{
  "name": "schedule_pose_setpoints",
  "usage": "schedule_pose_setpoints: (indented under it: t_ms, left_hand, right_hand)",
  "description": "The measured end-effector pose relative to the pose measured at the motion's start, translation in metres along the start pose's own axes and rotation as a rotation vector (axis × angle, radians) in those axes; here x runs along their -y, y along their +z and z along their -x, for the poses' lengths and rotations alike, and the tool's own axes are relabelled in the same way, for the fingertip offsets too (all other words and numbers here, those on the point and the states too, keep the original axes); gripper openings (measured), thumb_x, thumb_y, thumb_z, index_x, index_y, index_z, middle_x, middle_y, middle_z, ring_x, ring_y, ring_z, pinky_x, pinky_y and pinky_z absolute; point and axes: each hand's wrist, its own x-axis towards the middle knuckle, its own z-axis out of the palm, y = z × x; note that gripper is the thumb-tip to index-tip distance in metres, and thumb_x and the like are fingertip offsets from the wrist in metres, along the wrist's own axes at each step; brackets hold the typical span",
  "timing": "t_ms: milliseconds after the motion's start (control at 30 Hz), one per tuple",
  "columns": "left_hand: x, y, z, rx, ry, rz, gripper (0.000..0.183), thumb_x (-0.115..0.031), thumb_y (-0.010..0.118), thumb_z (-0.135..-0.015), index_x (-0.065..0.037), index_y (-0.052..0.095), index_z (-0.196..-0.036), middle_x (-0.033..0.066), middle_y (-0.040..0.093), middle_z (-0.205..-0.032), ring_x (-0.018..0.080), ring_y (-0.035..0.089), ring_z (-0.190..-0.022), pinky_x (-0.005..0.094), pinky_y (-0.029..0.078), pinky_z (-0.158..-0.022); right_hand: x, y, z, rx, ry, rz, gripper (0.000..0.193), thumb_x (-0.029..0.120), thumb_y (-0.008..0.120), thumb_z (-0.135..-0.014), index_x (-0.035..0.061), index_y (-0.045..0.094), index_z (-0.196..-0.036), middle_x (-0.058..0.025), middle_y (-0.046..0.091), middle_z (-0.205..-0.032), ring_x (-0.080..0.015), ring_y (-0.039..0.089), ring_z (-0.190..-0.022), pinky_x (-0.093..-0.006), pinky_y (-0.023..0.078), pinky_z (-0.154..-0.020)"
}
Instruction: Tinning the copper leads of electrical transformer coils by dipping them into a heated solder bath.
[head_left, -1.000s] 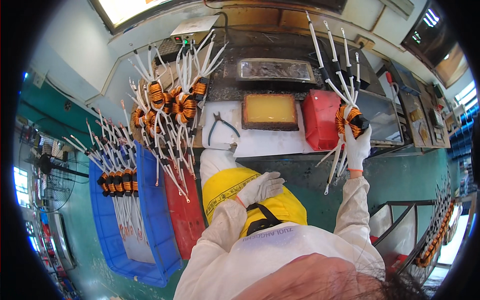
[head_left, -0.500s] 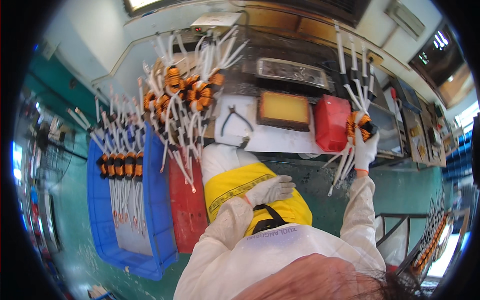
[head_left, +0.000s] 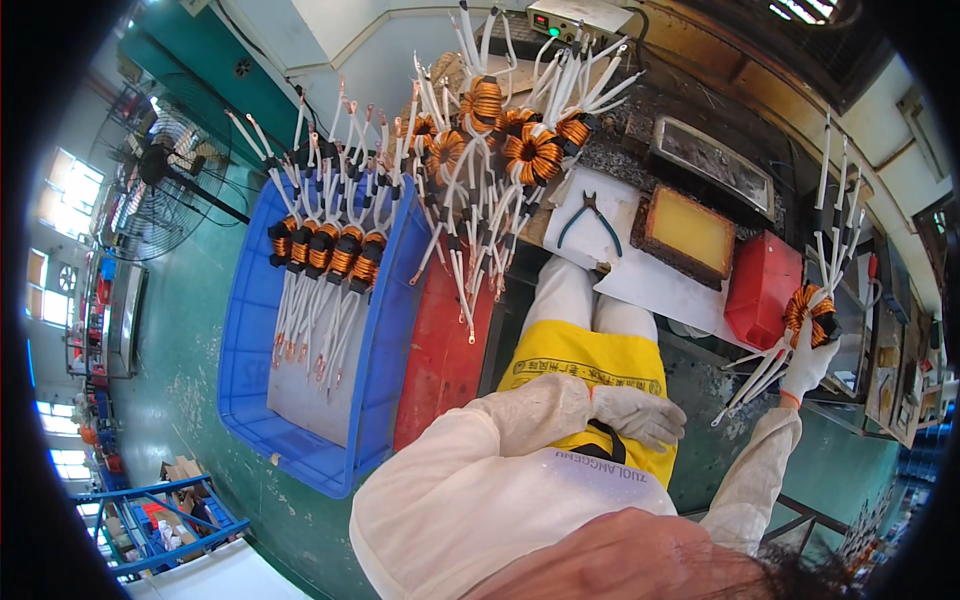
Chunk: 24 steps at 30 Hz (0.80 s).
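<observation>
My right hand (head_left: 808, 366), in a pale glove, grips a ring-shaped copper coil (head_left: 797, 306) at the right end of the bench. White sleeved leads stick up from the coil and hang down below it. The hand partly hides the coil's lower side. Beside it stands a red bin (head_left: 765, 290). My left hand (head_left: 642, 415), gloved in grey-white, rests on the yellow apron (head_left: 585, 352) over my lap. Its fingers are stretched out and nothing shows in them.
Several coils (head_left: 533, 155) with leads are piled on the bench's left. Others (head_left: 345, 253) line a blue crate (head_left: 350, 470). Blue-handled pliers (head_left: 590, 220) lie near a dark-rimmed tray of yellow material (head_left: 690, 233); a metal-rimmed trough (head_left: 713, 170) sits behind. A fan (head_left: 165, 165) stands far left.
The view has swung left, so the scene sits farther right and more of the left side shows. My right hand still grips the coil; my left hand stays on my lap.
</observation>
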Motion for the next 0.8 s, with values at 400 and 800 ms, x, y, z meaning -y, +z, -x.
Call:
schedule_pose_setpoints:
  t_ms: [400,800]
  left_hand:
    - [0.041,-0.013,-0.045,0.044,-0.525,0.029,0.05,-0.038,0.052,-0.105,-0.003,0.048,-0.14,0.0241,0.04,-0.154,0.036,0.036,-0.146,0.0505,0.035,-0.118]
    - [0.03,0.01,-0.079,-0.225,-0.371,-0.019,0.05,-0.038,0.048,-0.107,0.0,0.048,-0.139,0.0216,0.049,-0.147,0.0357,0.052,-0.134,0.0508,0.042,-0.114]
  right_hand:
    - [0.006,-0.014,0.008,-0.002,-0.002,-0.072,0.064,0.033,0.08,-0.087,0.0037,0.051,-0.137,-0.0154,0.063,-0.127,-0.0281,0.063,-0.116,-0.0393,0.049,-0.1]
    - [0.004,-0.018,-0.009,0.054,0.066,0.001,0.073,0.046,0.079,-0.079,0.008,0.051,-0.135,-0.0197,0.07,-0.112,-0.0388,0.07,-0.1,-0.045,0.055,-0.086]
